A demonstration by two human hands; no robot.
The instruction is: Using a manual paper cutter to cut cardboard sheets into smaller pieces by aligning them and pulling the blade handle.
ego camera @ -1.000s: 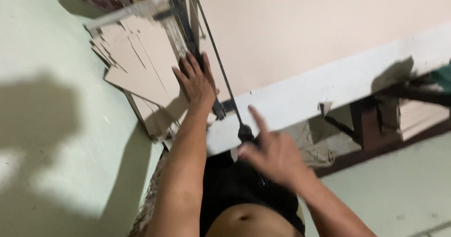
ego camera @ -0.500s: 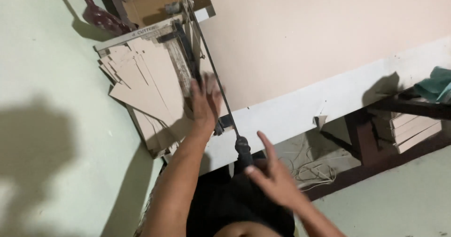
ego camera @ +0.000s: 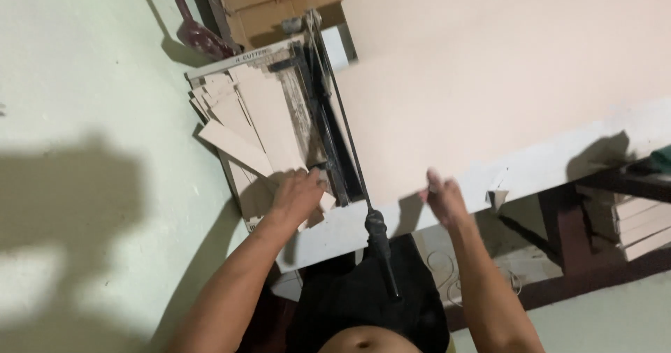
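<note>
Filling the right and centre of the frame: one broad pale sheet (ego camera: 503, 73) on one white table (ego camera: 559, 168), with one lever paper cutter (ego camera: 321, 115) at centre, its black handle (ego camera: 381, 245) hanging low at the bottom centre. Left of the blade, one fanned pile of cut beige strips (ego camera: 241, 126). Smallest, two hands: left hand (ego camera: 299, 196) pressing flat with fingers spread on the strips, right hand (ego camera: 446, 199) at the sheet's near edge, fingers loosely extended, gripping nothing.
</note>
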